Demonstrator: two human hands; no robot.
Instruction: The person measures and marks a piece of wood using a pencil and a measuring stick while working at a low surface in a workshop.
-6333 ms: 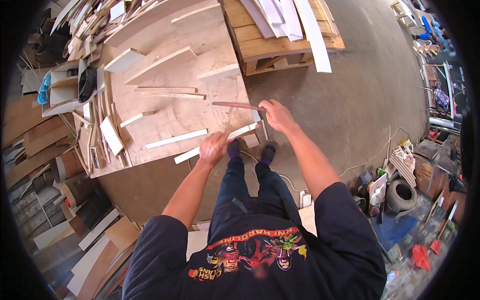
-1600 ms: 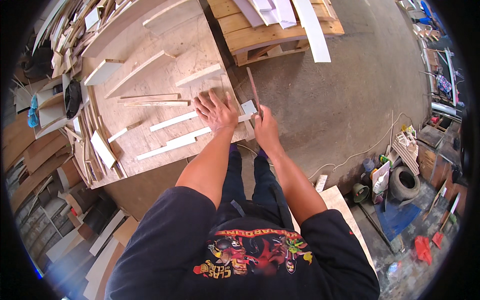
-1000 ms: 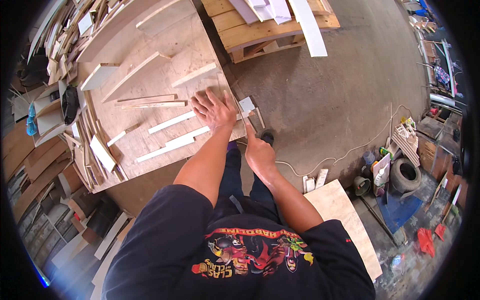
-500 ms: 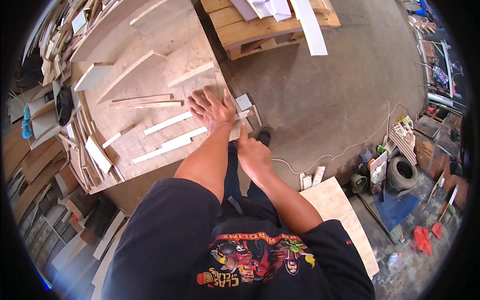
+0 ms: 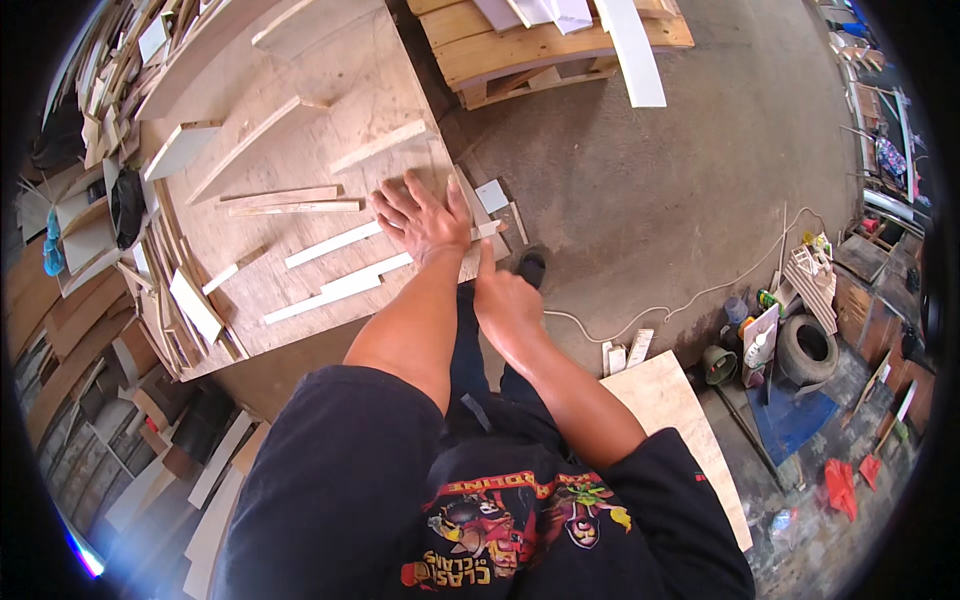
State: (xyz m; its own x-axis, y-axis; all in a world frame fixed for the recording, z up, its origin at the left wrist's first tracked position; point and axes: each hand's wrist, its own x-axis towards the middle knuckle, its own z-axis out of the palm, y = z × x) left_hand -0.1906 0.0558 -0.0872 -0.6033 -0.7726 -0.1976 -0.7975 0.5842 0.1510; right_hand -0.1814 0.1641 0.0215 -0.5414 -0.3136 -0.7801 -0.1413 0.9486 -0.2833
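My left hand lies palm down near the right edge of a plywood worktop, fingers spread. It covers the right end of a narrow white-edged wood strip. A lower pair of white-edged strips runs toward my left wrist. Beyond the wrist, a strip end sticks out at the worktop edge. My right hand is just below that end. Its index finger stretches up to the strip end while the other fingers curl under, hiding whatever they may hold.
Several upright boards and loose wood pieces sit on the worktop. A wooden pallet with white boards stands beyond. A white square offcut is beside the edge. A cable crosses the floor toward a tire.
Both hands keep nearly the same place, the left flat and the right at the strip end. The view has shifted slightly, and my foot shows more beside the right hand.
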